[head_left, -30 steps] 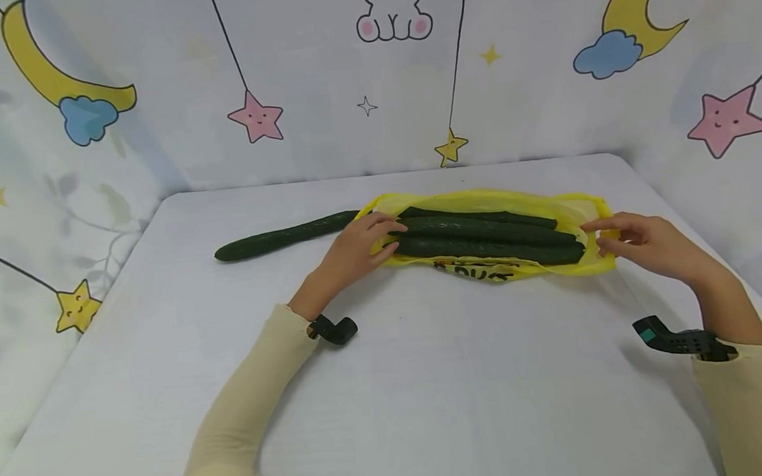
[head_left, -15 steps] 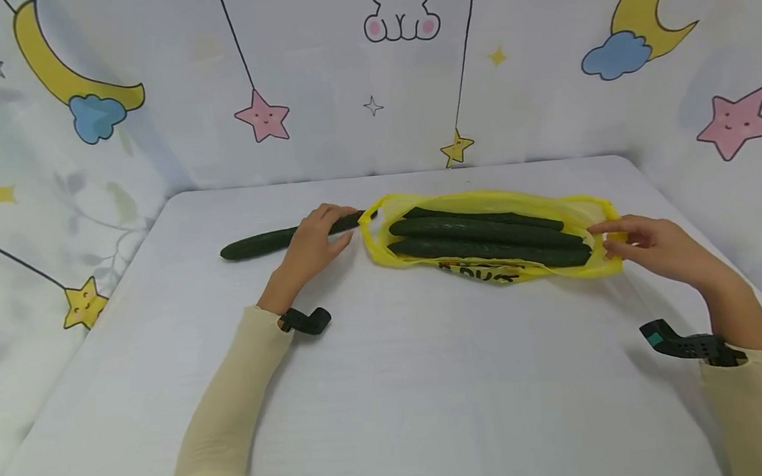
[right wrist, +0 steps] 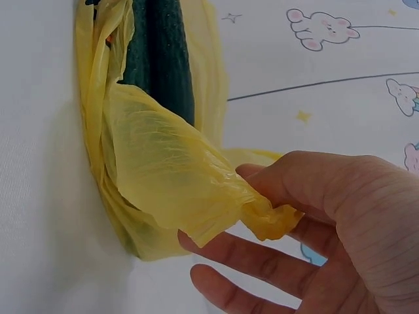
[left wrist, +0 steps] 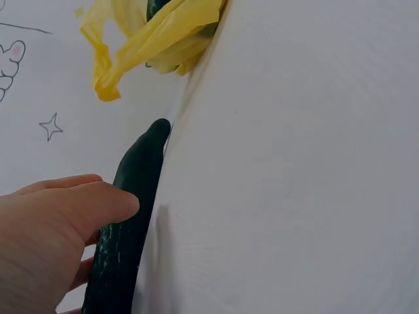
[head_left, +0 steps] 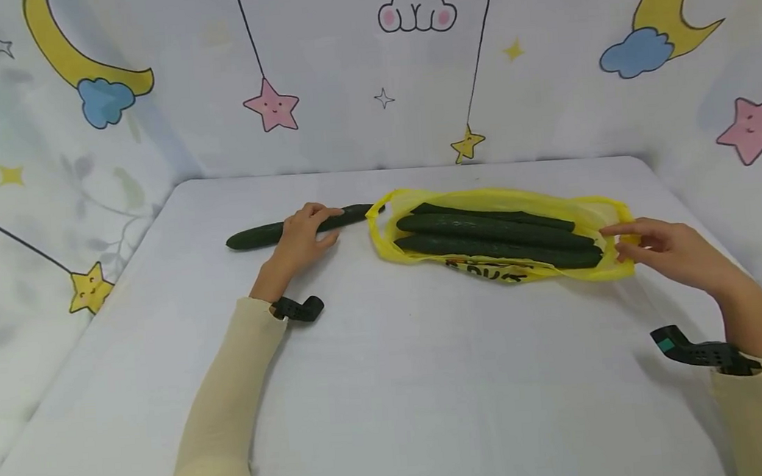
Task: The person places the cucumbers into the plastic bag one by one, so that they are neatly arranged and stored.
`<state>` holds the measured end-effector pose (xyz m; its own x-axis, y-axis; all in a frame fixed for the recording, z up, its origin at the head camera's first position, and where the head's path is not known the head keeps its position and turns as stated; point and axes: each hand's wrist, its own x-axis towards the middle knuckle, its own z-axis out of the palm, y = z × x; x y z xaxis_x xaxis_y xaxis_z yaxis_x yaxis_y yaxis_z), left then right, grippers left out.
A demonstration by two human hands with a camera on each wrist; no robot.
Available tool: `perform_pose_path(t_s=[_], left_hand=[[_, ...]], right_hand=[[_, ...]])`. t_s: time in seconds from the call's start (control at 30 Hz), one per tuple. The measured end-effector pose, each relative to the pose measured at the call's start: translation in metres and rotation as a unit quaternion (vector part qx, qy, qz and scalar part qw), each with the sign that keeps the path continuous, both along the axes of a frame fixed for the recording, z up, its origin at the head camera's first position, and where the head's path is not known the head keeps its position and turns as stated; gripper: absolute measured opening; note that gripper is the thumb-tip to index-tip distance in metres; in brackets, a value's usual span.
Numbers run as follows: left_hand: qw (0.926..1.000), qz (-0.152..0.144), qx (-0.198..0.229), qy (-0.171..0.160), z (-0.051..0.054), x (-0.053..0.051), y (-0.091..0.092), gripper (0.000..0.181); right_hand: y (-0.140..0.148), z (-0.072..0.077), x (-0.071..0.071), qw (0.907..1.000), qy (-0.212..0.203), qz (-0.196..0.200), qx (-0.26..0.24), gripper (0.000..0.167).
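Observation:
In the head view, a dark green cucumber [head_left: 255, 237] lies on the table, left of a yellow plastic bag [head_left: 537, 197]. My left hand [head_left: 296, 240] grips this cucumber around its middle; the left wrist view has the thumb across one side of the cucumber [left wrist: 141, 163] and fingers on the other. Several cucumbers [head_left: 496, 231] lie side by side inside the bag, showing through its spread opening. At the bag's right end, my right hand [head_left: 677, 250] holds the edge. Seen from the right wrist, bunched yellow plastic [right wrist: 268, 219] is pinched between thumb and fingers.
A white cloth covers the table [head_left: 431, 382]. Behind it hangs a curtain [head_left: 334, 138] printed with moons, stars and a bear. Both wrists carry a black camera mount [head_left: 300, 308]. Dark lettering shows on the bag's front side.
My left hand has left the bag's left end, moved left and taken hold of the loose cucumber. The right hand stays at the bag's right end. The head view has shifted slightly.

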<state>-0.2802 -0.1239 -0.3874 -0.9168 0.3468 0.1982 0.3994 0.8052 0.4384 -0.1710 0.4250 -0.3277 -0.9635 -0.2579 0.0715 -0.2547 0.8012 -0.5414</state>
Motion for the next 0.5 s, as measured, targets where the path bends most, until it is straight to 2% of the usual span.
perform_pose_path(t_s=[0.13, 0.37, 0.5], left_hand=[[0.9998, 0.016, -0.008, -0.005, -0.004, -0.001, -0.003, 0.046], [0.9928, 0.092, -0.074, -0.019, -0.010, 0.001, -0.009, 0.054], [0.9910, 0.105, -0.082, -0.012, -0.012, -0.001, -0.010, 0.050]], right_hand=[[0.001, 0.001, 0.001, 1.0000, -0.001, -0.003, 0.006, 0.031], [0.000, 0.001, 0.002, 1.0000, -0.001, 0.000, -0.004, 0.030], [0.000, -0.001, 0.001, 0.9998, 0.006, 0.008, -0.018, 0.030]])
